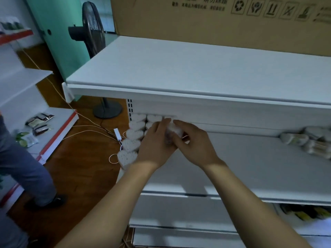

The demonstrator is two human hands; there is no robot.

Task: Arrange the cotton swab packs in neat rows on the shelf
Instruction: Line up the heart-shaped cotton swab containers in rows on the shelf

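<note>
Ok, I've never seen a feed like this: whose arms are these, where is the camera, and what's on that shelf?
The one picture comes from a camera worn on a person's head, looking down at their bare arms. The left hand and right hand together hold one cotton swab pack over the white shelf. At the shelf's left end, heart-shaped packs stand in rows. A loose pile of packs lies at the far right. The picture is blurred, so finer detail is unclear.

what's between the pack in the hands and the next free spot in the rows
Nothing visible. Both hands, left and right, hold the white cotton swab pack right beside the heart-shaped packs already lined up; the white shelf to its right is bare.
</note>
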